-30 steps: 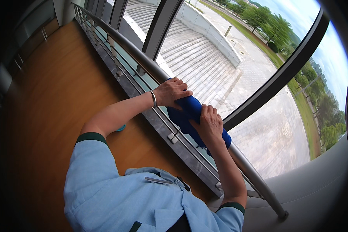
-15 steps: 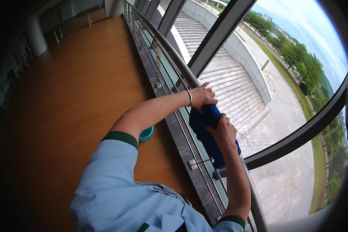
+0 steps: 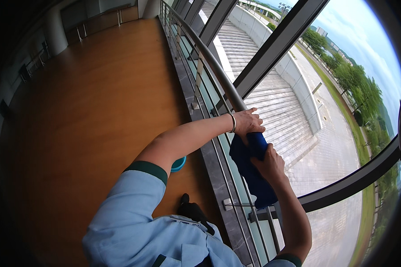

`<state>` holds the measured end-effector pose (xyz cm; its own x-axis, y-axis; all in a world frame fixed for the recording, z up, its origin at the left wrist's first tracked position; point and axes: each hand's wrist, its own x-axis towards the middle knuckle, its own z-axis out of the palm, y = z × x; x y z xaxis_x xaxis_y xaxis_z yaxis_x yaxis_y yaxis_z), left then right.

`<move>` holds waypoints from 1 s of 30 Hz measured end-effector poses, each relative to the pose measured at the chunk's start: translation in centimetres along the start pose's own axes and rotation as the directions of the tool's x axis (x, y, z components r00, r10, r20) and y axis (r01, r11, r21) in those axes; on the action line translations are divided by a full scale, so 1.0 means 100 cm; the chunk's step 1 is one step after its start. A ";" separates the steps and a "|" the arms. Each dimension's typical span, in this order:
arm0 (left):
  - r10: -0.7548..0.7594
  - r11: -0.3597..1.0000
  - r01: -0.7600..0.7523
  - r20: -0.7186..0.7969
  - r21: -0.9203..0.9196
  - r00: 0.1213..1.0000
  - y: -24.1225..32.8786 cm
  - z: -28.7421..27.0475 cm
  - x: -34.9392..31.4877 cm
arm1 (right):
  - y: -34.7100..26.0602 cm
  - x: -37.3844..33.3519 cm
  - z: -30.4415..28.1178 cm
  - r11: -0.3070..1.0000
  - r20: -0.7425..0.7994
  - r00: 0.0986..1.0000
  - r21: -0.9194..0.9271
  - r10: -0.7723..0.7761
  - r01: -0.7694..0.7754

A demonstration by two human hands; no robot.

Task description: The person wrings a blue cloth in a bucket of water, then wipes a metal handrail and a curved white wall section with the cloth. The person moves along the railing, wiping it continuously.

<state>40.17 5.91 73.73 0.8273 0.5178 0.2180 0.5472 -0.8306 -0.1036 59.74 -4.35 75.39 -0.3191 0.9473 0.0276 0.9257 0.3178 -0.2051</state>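
You are clasping a blue cloth (image 3: 249,167) around the metal handrail (image 3: 209,62) with both hands: your left hand (image 3: 248,122) is gripping its upper end, your right hand (image 3: 271,165) is clenching just below. The cloth's long axis is running along the rail, between your hands.

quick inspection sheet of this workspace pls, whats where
surface: round metal handrail on a glass railing, wooden floor beside it
job's things: blue cloth draped over the handrail
clutter: teal bowl-like thing on the floor, mostly hidden by the arm
grip: left hand and right hand both closed on the blue cloth
cables: nothing seen
surroundings: large windows, outdoor stone steps, trees
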 end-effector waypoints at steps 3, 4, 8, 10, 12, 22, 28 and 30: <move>0.010 1.000 -0.010 -0.008 -0.010 1.000 -0.025 0.001 -0.006 | -0.009 0.022 0.001 1.000 0.013 1.000 0.017 -0.013 0.013; 0.002 1.000 -0.002 0.005 -0.016 1.000 -0.035 0.001 -0.009 | -0.015 0.031 0.001 0.999 0.018 0.999 0.029 -0.026 0.025; -0.012 0.999 0.014 -0.059 0.037 0.998 -0.086 0.010 -0.023 | -0.038 0.078 0.004 0.999 0.026 0.999 0.043 -0.034 0.033; -0.038 0.998 0.041 -0.071 0.043 0.997 -0.109 0.011 -0.032 | -0.049 0.102 0.009 0.998 0.037 0.999 0.058 -0.030 0.028; -0.079 0.996 0.083 -0.120 0.029 0.990 -0.135 0.008 -0.043 | -0.065 0.130 0.006 0.997 0.048 0.998 0.074 -0.030 0.026; -0.194 0.981 0.194 -0.054 -0.017 0.979 -0.236 0.011 -0.070 | -0.115 0.235 0.025 0.999 0.034 0.999 0.053 -0.013 0.011; -0.215 0.976 0.216 -0.056 0.005 0.975 -0.309 0.016 -0.089 | -0.149 0.302 0.042 0.999 -0.024 1.000 0.028 -0.016 0.017; -0.195 0.981 0.194 -0.075 -0.022 0.978 -0.332 0.020 -0.092 | -0.158 0.320 0.044 1.000 -0.035 0.999 0.003 0.006 -0.006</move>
<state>14.65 29.15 73.21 0.6925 0.6531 0.3063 0.6945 -0.7185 -0.0380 34.02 20.79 75.19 -0.3063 0.9500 0.0602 0.9269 0.3120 -0.2087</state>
